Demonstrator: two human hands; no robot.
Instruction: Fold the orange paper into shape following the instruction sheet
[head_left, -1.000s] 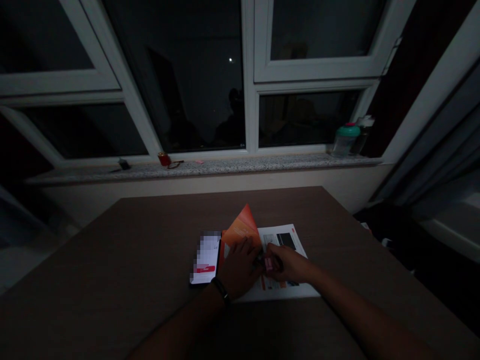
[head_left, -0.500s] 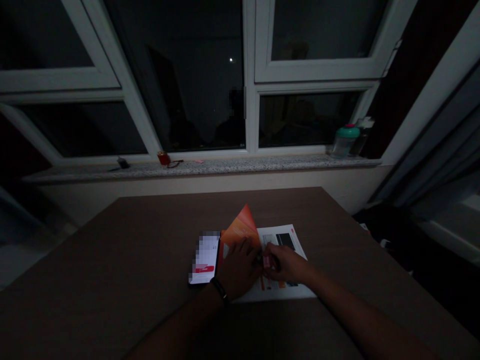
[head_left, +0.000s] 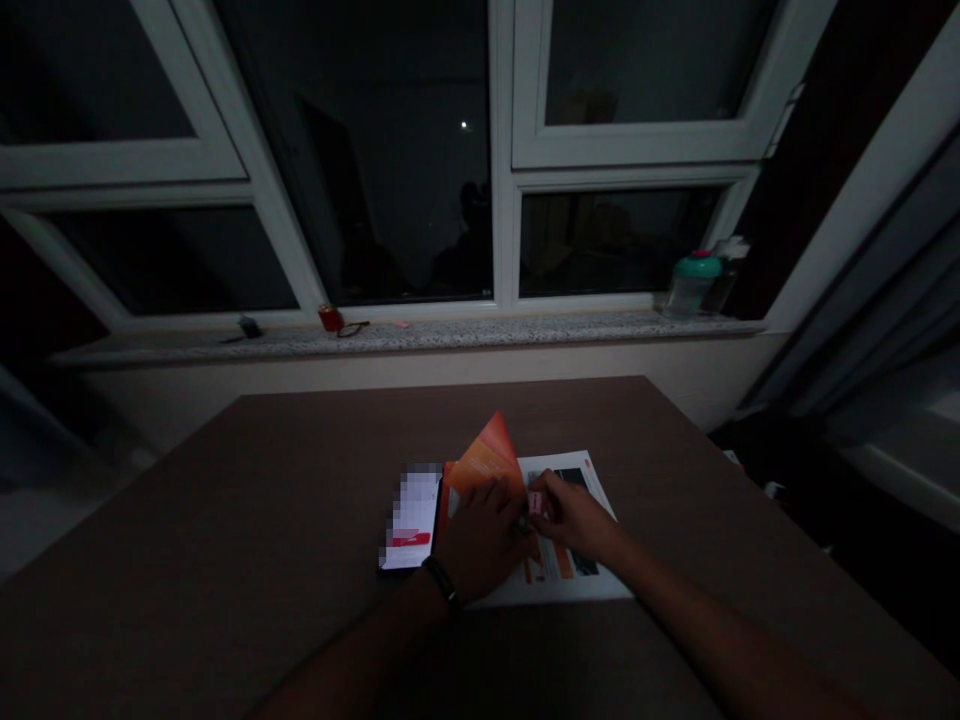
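Observation:
A printed booklet (head_left: pixel 600 585) with white pages lies on the table, one orange page (head_left: pixel 489 455) folded up into a pointed corner. My left hand (head_left: pixel 484 540) rests flat on the folded page, fingers stretched out, a dark band round its wrist. Close beside its fingertips, my right hand (head_left: pixel 566 510) is closed in a pinch over the white page. Between its thumb and fingers is a small pink block (head_left: pixel 535 502), whose kind is too dark to make out. Left of the booklet, near my left hand, lies a phone (head_left: pixel 412 520) with its screen lit.
The brown table (head_left: pixel 247 500) reaches toward a speckled stone sill (head_left: pixel 465 332) under dark windows. On the sill stand a teal-lidded bottle (head_left: pixel 694 285), a clear bottle behind it, a small red item (head_left: pixel 330 318) and a small dark item (head_left: pixel 249 326). A curtain (head_left: pixel 862 260) hangs at right.
My right hand has slid a little away from me along the page edge with the pink block. My left hand stays on the folded page.

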